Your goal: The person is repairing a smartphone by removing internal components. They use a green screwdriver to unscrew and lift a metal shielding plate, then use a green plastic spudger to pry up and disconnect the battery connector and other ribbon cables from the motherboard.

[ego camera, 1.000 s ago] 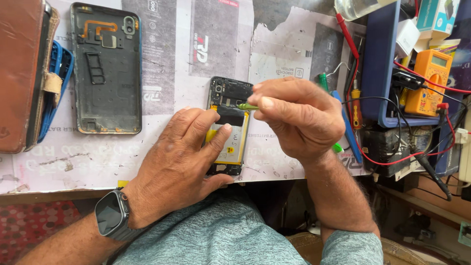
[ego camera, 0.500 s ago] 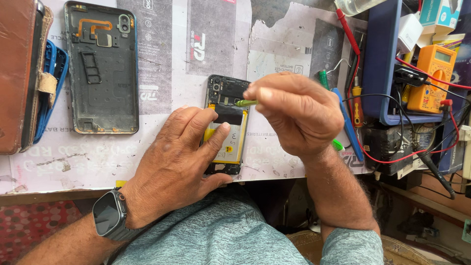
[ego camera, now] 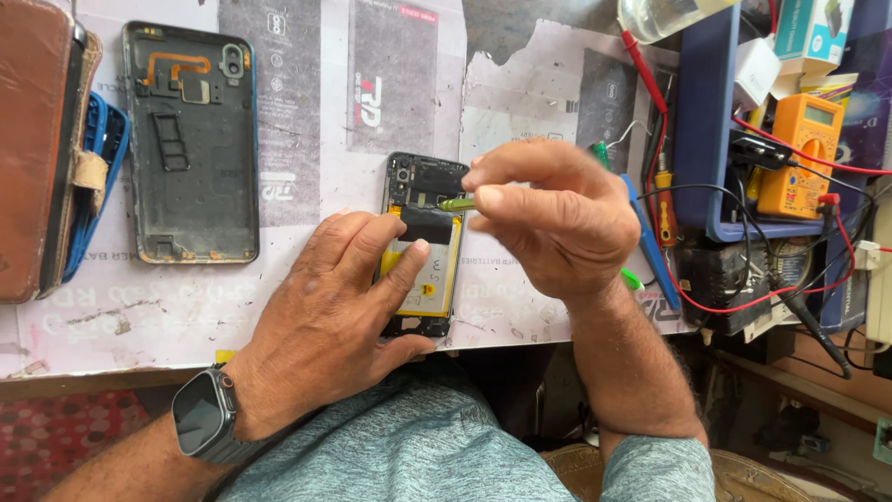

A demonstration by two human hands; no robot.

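Note:
An opened black phone [ego camera: 423, 181] lies on the paper-covered bench [ego camera: 307, 158], its yellow-edged battery [ego camera: 437, 274] showing. My left hand [ego camera: 330, 311] presses flat on the phone's lower half, fingers spread over the battery; a dark smartwatch [ego camera: 200, 414] is on that wrist. My right hand [ego camera: 548, 218] pinches a thin green-tipped tool [ego camera: 457, 203], whose tip sits over the phone's upper part, just below the camera area. The tool's handle is hidden in my fist.
The phone's removed back cover [ego camera: 190, 144] lies inside-up at the upper left. A brown case [ego camera: 37, 149] over a blue cover [ego camera: 98, 186] sits at the far left. At the right are a blue tray [ego camera: 701, 139], an orange multimeter [ego camera: 804, 153], red and black leads, and a blue-handled tool [ego camera: 650, 242].
My right hand has shifted slightly with the tool over the phone's top. The left hand stays pressed on the phone. The view has drifted a little.

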